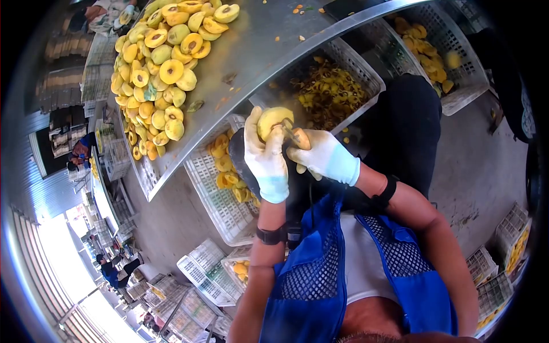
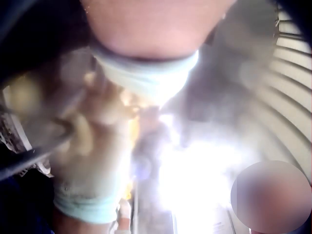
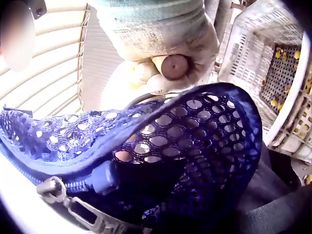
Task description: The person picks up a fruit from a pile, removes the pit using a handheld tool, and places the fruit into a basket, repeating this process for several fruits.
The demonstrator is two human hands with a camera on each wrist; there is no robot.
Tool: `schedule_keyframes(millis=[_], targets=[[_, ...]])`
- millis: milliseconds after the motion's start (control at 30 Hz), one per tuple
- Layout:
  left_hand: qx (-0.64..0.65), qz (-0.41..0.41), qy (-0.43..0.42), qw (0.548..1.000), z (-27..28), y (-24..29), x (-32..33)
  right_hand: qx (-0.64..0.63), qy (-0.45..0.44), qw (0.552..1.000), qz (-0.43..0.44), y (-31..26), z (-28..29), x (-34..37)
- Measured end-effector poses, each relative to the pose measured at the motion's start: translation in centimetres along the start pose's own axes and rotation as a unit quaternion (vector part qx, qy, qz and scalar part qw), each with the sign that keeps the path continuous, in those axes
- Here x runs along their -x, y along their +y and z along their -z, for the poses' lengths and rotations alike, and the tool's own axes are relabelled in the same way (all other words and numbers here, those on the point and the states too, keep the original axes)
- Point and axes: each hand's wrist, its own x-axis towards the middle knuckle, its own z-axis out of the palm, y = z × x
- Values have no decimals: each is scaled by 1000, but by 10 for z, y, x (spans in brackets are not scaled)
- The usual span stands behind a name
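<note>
Item 1: yellow fruit piece (image 1: 273, 121), held up between the thumb and fingers of your gloved left hand (image 1: 265, 153), in front of your lap; its underside is hidden by your glove.

Item 2: wooden-handled tool (image 1: 301, 139), gripped by your gloved right hand (image 1: 327, 157), fingers curled round it; the metal end meets the fruit, its tip hard to make out. Your right wrist view shows the round handle end; your left wrist view is blurred and glare-washed.

Item 3: white crate (image 1: 374, 86) of peelings or scraps, partly under the table.

Item 4: white crate (image 1: 214, 208) of yellow pieces, partly covered by your left hand and knee.

Item 5: metal table (image 1: 263, 40), cut off above, bearing a fruit heap (image 1: 171, 71).

Item 6: dark wristband (image 1: 271, 235), its face unreadable.

Item 7: dark object (image 1: 506, 74) at the right edge, its pale marking illegible.
</note>
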Motion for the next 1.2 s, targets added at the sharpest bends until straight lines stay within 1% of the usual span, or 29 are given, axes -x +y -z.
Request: schedule_keyframes(millis=[100, 167, 200, 267, 333, 367, 400, 433, 467, 567, 633, 667, 700, 733, 800, 833, 900, 967, 1000, 1033, 1100, 1133, 1200], targets=[[8, 1, 19, 1000, -15, 4, 7, -63, -48, 997, -17, 4, 1, -2], [24, -3, 32, 999, -20, -2, 8, -49, -69, 996, -28, -2, 7, 0], [-6, -20, 19, 1000, -17, -7, 7, -42, -80, 995, -34, -4, 9, 1], [-65, -53, -6, 996, -8, -11, 3, -78, -96, 991, -42, 6, 10, 0], [-40, -33, -58, 997, 4, -6, -5, -102, -114, 987, -48, 10, 12, -1], [2, 11, -78, 997, 9, 0, -8, -109, -125, 985, -51, 9, 13, -1], [14, 45, -98, 994, 15, 11, -12, -116, -135, 983, -54, 9, 13, -1], [-73, 37, -114, 990, 13, 21, -12, -128, -128, 982, -43, 6, 12, 1], [-160, 31, -129, 978, 12, 28, -12, -135, -135, 980, -50, 7, 11, 1], [-169, 89, -110, 976, 3, 28, -12, -162, -165, 970, -70, 10, 14, -2], [-200, -4, -91, 976, -1, 17, -7, -197, -201, 955, -93, 14, 20, -2], [-214, -50, -82, 972, -2, 9, -5, -198, -203, 953, -102, 14, 21, -2], [-250, -123, -83, 957, -1, 1, -4, -198, -207, 951, -111, 12, 22, -1], [-212, -112, -81, 968, 0, -3, -1, -199, -212, 949, -120, 11, 23, 0], [-135, -88, -75, 984, 0, -11, 4, -154, -203, 961, -103, 9, 24, 1], [-130, -101, -68, 984, 1, -18, 8, -131, -200, 966, -95, 9, 24, 2], [-120, -128, -55, 983, 0, -27, 11, -17, -191, 980, 44, 21, 21, -8], [-110, -112, -65, 985, 2, -26, 13, 12, -172, 983, 56, 29, 19, -9], [-104, -105, -70, 987, 1, -22, 13, -15, -157, 987, 1, 12, 19, -2], [-144, -95, -91, 981, 2, -13, 11, -40, -142, 988, -54, 3, 18, 2], [-221, -74, -131, 963, 5, 15, 3, -65, -162, 983, -58, 7, 21, 2], [-186, -32, -140, 972, 6, 28, -1, -77, -172, 980, -60, 8, 22, 1], [-53, 25, -172, 983, 23, 20, -15, -23, -149, 985, -84, -2, 15, 2]])
